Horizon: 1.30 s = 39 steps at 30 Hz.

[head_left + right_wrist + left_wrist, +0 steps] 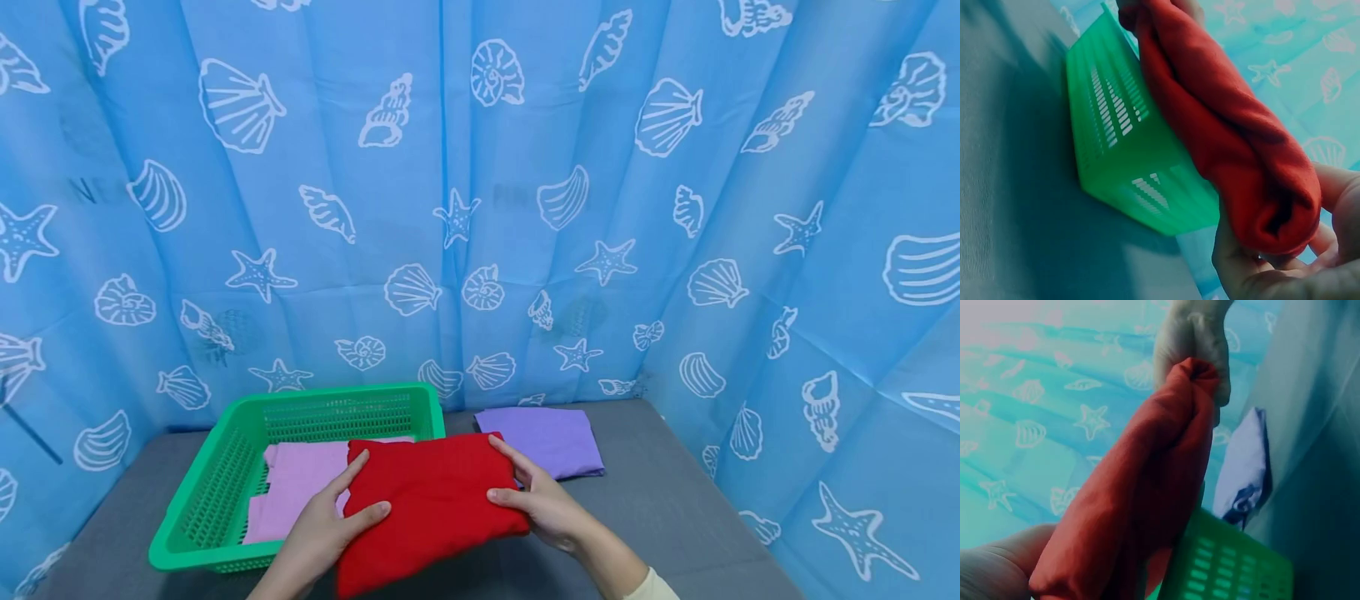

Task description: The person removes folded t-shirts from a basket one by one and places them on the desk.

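Note:
Both hands hold a folded red cloth (431, 500) up in front of the body. My left hand (326, 521) grips its left edge, thumb on the near face. At the opposite edge, my right hand (543, 504) pinches it between thumb and fingers. In the right wrist view the red cloth (1229, 125) shows rolled, layered folds at its end. Behind the left hand stands a green basket (191, 492) with slotted walls, and the red cloth overlaps its right side in the head view. Folded pink cloth (300, 483) lies inside the basket.
A folded purple cloth (551, 437) lies on the grey surface (660, 500), behind the right hand and right of the basket. A blue curtain (480, 208) with white shells and starfish closes off the back and sides.

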Tool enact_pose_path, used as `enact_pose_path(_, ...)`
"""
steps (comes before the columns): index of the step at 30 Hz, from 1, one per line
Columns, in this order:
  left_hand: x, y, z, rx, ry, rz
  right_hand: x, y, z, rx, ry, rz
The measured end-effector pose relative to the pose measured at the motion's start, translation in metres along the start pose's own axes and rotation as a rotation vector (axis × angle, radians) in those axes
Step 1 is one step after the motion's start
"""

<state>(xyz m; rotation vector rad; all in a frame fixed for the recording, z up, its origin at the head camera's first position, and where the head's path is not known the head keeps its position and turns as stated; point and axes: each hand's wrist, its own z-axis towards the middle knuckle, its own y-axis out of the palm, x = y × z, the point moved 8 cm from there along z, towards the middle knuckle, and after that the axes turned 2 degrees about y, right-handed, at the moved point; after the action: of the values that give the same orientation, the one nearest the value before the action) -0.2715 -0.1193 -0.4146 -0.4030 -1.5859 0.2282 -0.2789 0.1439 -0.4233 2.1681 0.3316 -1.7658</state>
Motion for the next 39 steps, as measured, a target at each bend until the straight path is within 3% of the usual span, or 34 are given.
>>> enact_pose_path(5,0.002,0.017,-0.002,-0.023,-0.01,-0.066,0.001,-0.016,-0.008,0.021,0.004,-0.01)
enact_pose_path(12,0.016,0.044,0.0,-0.057,0.047,-0.105,0.001,-0.043,-0.021,0.063,-0.014,-0.027)
enact_pose_path(16,0.024,0.064,0.002,-0.129,0.075,-0.163,0.003,-0.06,-0.031,0.095,-0.019,-0.031)
enact_pose_path(24,0.028,0.11,0.001,-0.254,0.132,-0.174,0.012,-0.095,-0.053,0.16,-0.001,-0.056)
enact_pose_path(34,0.015,0.17,0.01,-0.311,0.068,-0.285,0.027,-0.144,-0.076,0.158,0.066,-0.102)
enact_pose_path(39,0.007,0.197,0.021,-0.348,0.072,-0.293,0.034,-0.165,-0.084,0.176,0.095,-0.127)
